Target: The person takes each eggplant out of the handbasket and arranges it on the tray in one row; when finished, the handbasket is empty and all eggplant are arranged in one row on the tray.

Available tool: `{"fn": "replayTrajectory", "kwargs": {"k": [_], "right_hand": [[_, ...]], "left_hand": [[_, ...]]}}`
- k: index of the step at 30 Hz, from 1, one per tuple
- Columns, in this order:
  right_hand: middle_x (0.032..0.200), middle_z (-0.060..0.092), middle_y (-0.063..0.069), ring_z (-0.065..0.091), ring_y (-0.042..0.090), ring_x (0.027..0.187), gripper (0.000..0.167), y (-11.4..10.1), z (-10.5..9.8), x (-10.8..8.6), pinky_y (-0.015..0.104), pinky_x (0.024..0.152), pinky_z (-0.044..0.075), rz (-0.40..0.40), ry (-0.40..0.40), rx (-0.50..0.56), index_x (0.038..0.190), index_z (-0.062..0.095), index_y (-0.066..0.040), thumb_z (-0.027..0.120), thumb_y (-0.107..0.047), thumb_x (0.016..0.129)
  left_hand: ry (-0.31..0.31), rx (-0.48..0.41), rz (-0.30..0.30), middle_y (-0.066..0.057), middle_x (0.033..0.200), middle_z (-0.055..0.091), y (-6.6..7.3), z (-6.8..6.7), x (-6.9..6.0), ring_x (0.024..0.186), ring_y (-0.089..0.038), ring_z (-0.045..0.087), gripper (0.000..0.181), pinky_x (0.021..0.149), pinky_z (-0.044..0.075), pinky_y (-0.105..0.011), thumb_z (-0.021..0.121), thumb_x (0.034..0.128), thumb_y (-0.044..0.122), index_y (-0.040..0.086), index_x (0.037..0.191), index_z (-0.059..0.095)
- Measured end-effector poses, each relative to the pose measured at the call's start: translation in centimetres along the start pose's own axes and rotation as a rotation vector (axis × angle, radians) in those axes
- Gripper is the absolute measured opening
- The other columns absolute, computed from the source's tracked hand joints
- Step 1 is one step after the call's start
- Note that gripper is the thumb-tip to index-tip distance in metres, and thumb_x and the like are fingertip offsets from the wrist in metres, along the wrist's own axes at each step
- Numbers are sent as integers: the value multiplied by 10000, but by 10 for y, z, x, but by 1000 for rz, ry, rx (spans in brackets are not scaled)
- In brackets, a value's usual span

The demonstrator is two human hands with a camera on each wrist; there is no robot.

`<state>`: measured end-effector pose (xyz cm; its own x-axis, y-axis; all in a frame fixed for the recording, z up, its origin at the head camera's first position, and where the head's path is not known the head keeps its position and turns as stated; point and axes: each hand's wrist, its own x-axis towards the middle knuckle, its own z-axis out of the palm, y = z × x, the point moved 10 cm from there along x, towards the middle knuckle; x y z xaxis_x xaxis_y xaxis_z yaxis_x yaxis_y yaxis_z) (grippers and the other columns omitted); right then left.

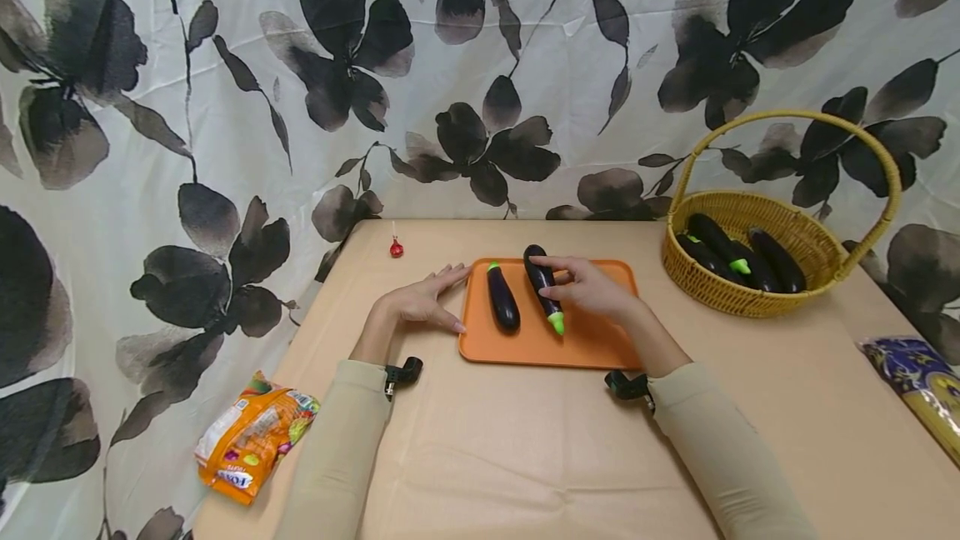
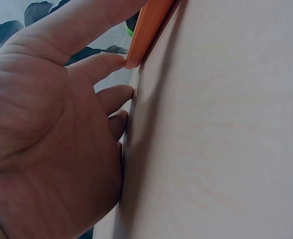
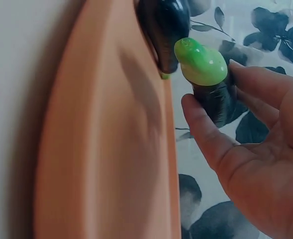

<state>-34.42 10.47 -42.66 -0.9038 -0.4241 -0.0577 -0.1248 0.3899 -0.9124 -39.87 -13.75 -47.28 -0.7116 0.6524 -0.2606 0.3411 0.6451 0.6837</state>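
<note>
An orange tray (image 1: 588, 348) lies on the table, with one dark eggplant (image 1: 503, 300) on its left part, green end away from the person. My right hand (image 1: 596, 290) pinches a second eggplant (image 1: 542, 286) between thumb and fingers over the tray's middle, its green end toward the person. In the right wrist view that green tip (image 3: 203, 64) shows beside the fingers. My left hand (image 1: 416, 304) is at the tray's left edge, fingers spread; in the left wrist view the hand (image 2: 51, 119) has fingertips against the tray side (image 2: 148, 32).
A wicker basket (image 1: 731, 298) with a tall handle stands at the back right, holding several eggplants (image 1: 776, 261). An orange snack bag (image 1: 255, 438) lies at the front left, a small red ornament (image 1: 396, 248) at the back left, and a blue-gold packet (image 1: 918, 382) at the right edge.
</note>
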Motion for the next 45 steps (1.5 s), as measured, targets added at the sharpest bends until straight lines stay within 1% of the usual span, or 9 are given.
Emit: {"fn": "replayTrajectory", "kwargs": {"k": [3, 6, 8, 11, 17, 24, 32, 39, 45], "right_hand": [[1478, 540, 206, 666, 307, 1093, 593, 4, 6, 5, 290, 822, 554, 8, -21, -46, 1578, 476, -202, 671, -149, 1020], [1143, 668, 190, 637, 244, 827, 601, 8, 12, 10, 249, 664, 496, 18, -47, -82, 1581, 470, -180, 676, -152, 1017], [924, 638, 136, 586, 238, 703, 605, 10, 17, 13, 263, 603, 484, 25, -59, -85, 1581, 469, -174, 679, -150, 1014], [816, 591, 110, 592, 249, 661, 605, 9, 23, 16, 302, 614, 524, 23, -70, -83, 1581, 468, -165, 677, -139, 1014], [837, 602, 116, 635, 257, 670, 616, 4, 35, 19, 337, 643, 546, 20, -88, -87, 1583, 462, -148, 683, -126, 1008], [760, 631, 150, 597, 254, 630, 661, 6, 45, 20, 289, 592, 493, 43, -116, -54, 1611, 413, -174, 688, -153, 1009], [938, 692, 163, 619, 263, 657, 679, -2, 50, 21, 259, 592, 484, 27, -117, -56, 1615, 402, -158, 693, -124, 1002], [791, 621, 160, 475, 160, 524, 683, -2, 52, 23, 221, 525, 379, 2, -104, -101, 1611, 409, -166, 703, -131, 996], [1177, 650, 177, 428, 109, 502, 704, -4, 55, 24, 224, 524, 384, -37, -102, -121, 1613, 397, -125, 696, -62, 978]], "left_hand": [[0, 3, -1, 21, 1774, 47, 1, 0, 0, 1635, -252, -86, 1259, 1301, -28, -591, 951, 696, 498, 326, 1679, 183], [-1, 3, -2, 23, 1774, 45, 1, 1, -1, 1635, -261, -86, 1259, 1299, -30, -599, 950, 696, 500, 330, 1679, 182], [-2, 2, -1, 21, 1774, 43, 1, 1, -1, 1635, -269, -89, 1256, 1296, -36, -605, 951, 698, 495, 328, 1679, 184], [-1, -3, 0, 17, 1774, 42, 2, 1, -1, 1634, -283, -93, 1252, 1292, -44, -615, 952, 701, 484, 320, 1679, 188], [-1, -14, -13, 48, 1772, 40, 0, 2, -1, 1633, -278, -98, 1253, 1295, -42, -607, 953, 698, 487, 338, 1677, 185], [-2, -20, -22, 67, 1770, 37, -3, 2, 0, 1632, -282, -107, 1250, 1291, -44, -617, 950, 700, 495, 365, 1674, 178], [2, -22, -21, 69, 1769, 40, -2, 1, -1, 1633, -281, -102, 1262, 1290, -40, -622, 954, 689, 504, 369, 1674, 178], [5, -17, -30, 59, 1770, 34, -2, 1, -2, 1631, -297, -103, 1275, 1290, -41, -617, 956, 689, 496, 347, 1679, 168], [3, -16, -24, 63, 1769, 41, -2, 1, -1, 1633, -274, -101, 1260, 1295, -39, -606, 951, 695, 500, 352, 1677, 177]]}}
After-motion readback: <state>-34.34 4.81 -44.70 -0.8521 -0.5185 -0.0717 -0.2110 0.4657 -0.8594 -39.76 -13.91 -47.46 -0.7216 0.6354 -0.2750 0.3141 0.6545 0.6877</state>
